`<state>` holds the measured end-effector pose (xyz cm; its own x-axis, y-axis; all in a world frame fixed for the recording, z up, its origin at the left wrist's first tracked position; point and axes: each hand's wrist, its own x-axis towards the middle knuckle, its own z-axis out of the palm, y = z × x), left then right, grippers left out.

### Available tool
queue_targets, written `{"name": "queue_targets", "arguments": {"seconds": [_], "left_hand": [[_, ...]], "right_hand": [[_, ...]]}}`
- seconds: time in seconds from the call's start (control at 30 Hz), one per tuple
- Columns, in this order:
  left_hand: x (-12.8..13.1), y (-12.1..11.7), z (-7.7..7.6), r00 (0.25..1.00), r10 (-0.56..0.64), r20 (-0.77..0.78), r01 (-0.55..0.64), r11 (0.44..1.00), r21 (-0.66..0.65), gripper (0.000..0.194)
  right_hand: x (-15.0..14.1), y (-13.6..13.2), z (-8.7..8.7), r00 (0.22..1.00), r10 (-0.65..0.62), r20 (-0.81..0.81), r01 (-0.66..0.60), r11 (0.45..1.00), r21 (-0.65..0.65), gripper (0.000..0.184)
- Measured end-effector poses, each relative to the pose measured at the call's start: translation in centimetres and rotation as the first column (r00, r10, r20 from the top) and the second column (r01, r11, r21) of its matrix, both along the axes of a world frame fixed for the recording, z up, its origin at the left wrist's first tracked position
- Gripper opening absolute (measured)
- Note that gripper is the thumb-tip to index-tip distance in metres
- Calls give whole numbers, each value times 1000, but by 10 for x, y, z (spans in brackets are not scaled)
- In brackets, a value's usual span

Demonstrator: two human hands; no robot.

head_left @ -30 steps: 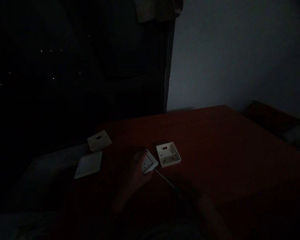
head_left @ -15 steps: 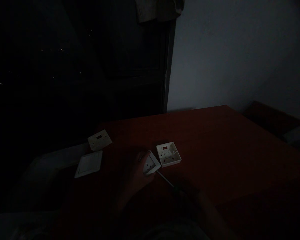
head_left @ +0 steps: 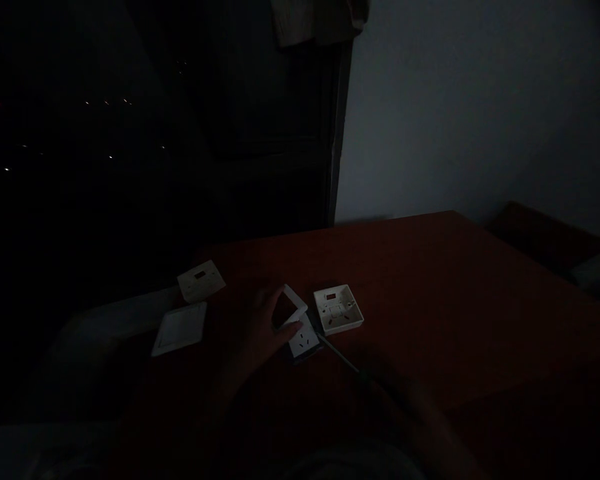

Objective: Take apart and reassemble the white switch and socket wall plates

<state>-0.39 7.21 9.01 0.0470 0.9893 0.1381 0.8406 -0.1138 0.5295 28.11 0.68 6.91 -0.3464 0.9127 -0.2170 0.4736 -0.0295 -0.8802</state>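
Observation:
My left hand (head_left: 264, 333) grips a white square frame (head_left: 296, 301), the socket's cover, between thumb and fingers. The frame is lifted and tilted, apart from most of the wall socket (head_left: 303, 340), whose slotted face lies bare just below it. My right hand (head_left: 395, 397), very dark, is closed around the handle of a screwdriver (head_left: 343, 357). The screwdriver's thin shaft points up and left, with its tip beside the socket's right edge. Just right of the socket, an open white mounting box (head_left: 338, 310) rests on the table, hollow side up.
On the left of the reddish-brown table (head_left: 405, 267) lie a white plate with a slot (head_left: 201, 281) and a pale square panel (head_left: 180, 329). A dark window (head_left: 155, 133) and a grey wall (head_left: 470, 100) stand behind. The room is very dim.
The white frame has come off the socket and risen up and left in my left hand, baring the socket's face. My right hand has drawn slightly back to the right with the screwdriver.

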Motion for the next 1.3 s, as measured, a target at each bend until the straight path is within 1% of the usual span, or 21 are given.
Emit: {"name": "queue_targets", "arguments": {"seconds": [0.13, 0.27, 0.37, 0.43, 0.5, 0.6, 0.67, 0.73, 0.8, 0.9, 0.97, 1.07, 1.17, 1.23, 1.3], "left_hand": [[-13, 26, 2, 998, -48, -48, 48, 999, 10, 61], [-17, 54, 1, 973, -181, -140, 185, 983, 14, 66], [-11, 65, 1, 946, -278, -164, 280, 960, -10, 67], [-7, 67, 2, 941, -297, -165, 299, 954, -14, 64], [-5, 64, 3, 947, -276, -166, 279, 960, -10, 61], [-4, 53, 5, 970, -191, -149, 194, 981, 8, 57], [-2, 41, 6, 983, -144, -115, 148, 989, 28, 54], [2, 25, 7, 990, -123, -72, 126, 991, 40, 50], [8, 6, 8, 994, -102, -25, 103, 995, 17, 48], [18, -18, 5, 992, -117, 53, 120, 990, -70, 60], [24, -28, -2, 993, -109, 56, 113, 989, -91, 72], [26, -33, -16, 995, -93, 22, 95, 992, -84, 84], [25, -33, -27, 994, -105, -9, 104, 991, -79, 81], [24, -33, -29, 994, -107, -16, 106, 991, -78, 77], [23, -34, -29, 995, -99, -11, 98, 992, -77, 76]], "right_hand": [[1, -3, -6, 1000, -25, -12, 25, 1000, -1, 46], [2, -2, -2, 1000, -10, -19, 10, 1000, 6, 47], [3, -1, 1, 1000, 7, -20, -7, 1000, 2, 48], [4, -1, 0, 1000, 5, -19, -5, 1000, -5, 49], [5, -2, -4, 1000, -6, -19, 6, 1000, -18, 48], [5, -3, -6, 999, -38, -28, 37, 999, -28, 48], [4, -2, -4, 998, -37, -43, 37, 999, -19, 49], [5, 1, 0, 998, -25, -57, 24, 1000, -13, 48], [7, 5, 4, 998, -19, -57, 19, 1000, -16, 48], [12, 10, 9, 999, -32, -38, 32, 999, -7, 47], [15, 13, 10, 999, -41, -23, 41, 999, 5, 47], [20, 16, 11, 997, -76, -3, 76, 997, 34, 47], [23, 21, 13, 992, -119, 27, 118, 992, 52, 48], [24, 27, 14, 990, -133, 53, 130, 990, 49, 50], [23, 35, 15, 984, -155, 83, 150, 987, 63, 50]]}}
